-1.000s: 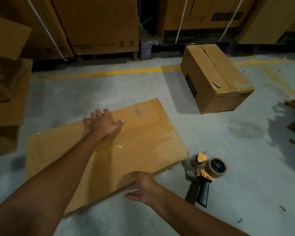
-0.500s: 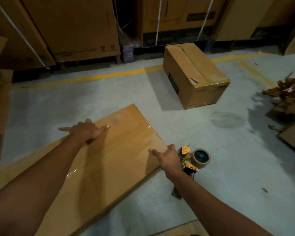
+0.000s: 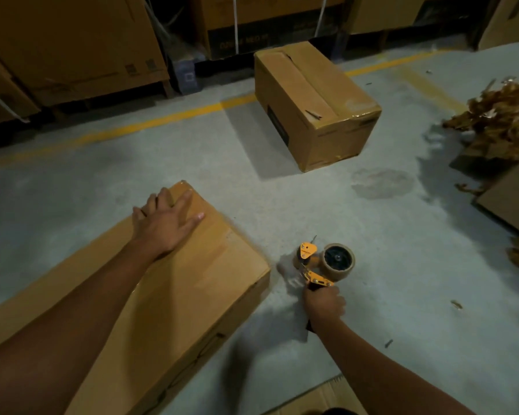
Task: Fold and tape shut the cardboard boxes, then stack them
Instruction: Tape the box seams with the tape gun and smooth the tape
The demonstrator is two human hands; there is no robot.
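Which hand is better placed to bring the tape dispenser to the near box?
Right: the right hand grips the tape dispenser beside the box; the left hand lies flat on top.

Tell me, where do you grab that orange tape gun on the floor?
Grab the tape gun by its dark handle, coming from the near side: it points back toward the person, while the tape roll and cutter end face away. The right hand curls round it there.
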